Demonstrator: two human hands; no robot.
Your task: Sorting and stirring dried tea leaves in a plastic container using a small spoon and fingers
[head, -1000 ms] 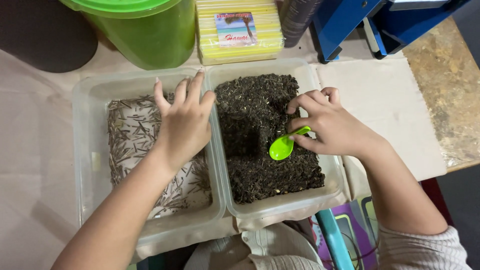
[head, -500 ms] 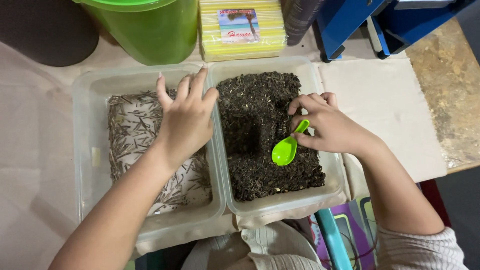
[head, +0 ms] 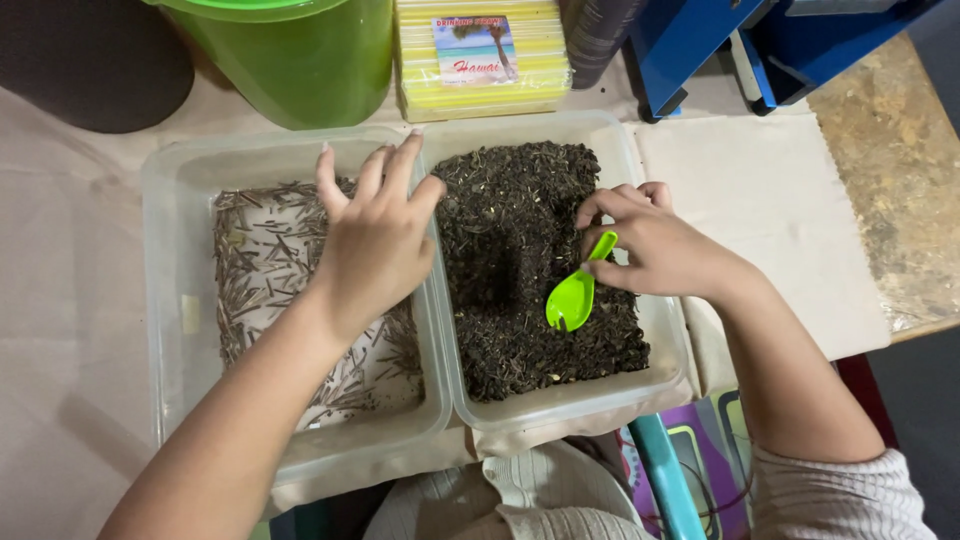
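- Since a sec ago: green spoon [head: 573, 295] has tipped up a bit, bowl now lower in the dark mix, handle pointing up-right into the right hand [head: 655, 250]; left hand [head: 375, 240] barely shifted.
- Right fingers [head: 600, 210] pinched on the spoon handle; long axis runs diagonal, bowl down-left, resting on the mix just beside a scooped hollow.
- Left fingers [head: 400, 165] spread, loose, holding nothing; palm lies over the shared wall betw. the two tubs.
- Right hand is nearer the spoon, obviously.
- Right tub [head: 660, 345]: clear plastic, full of dark, crumbly, coarse bits.
- Left tub [head: 170, 300]: clear, thin layer of pale-brown slivers, needle-like.
- Behind: green bucket [head: 300, 70], yellow pack [head: 480, 95], blue frame [head: 700, 40], all on the worktop [head: 780, 210].
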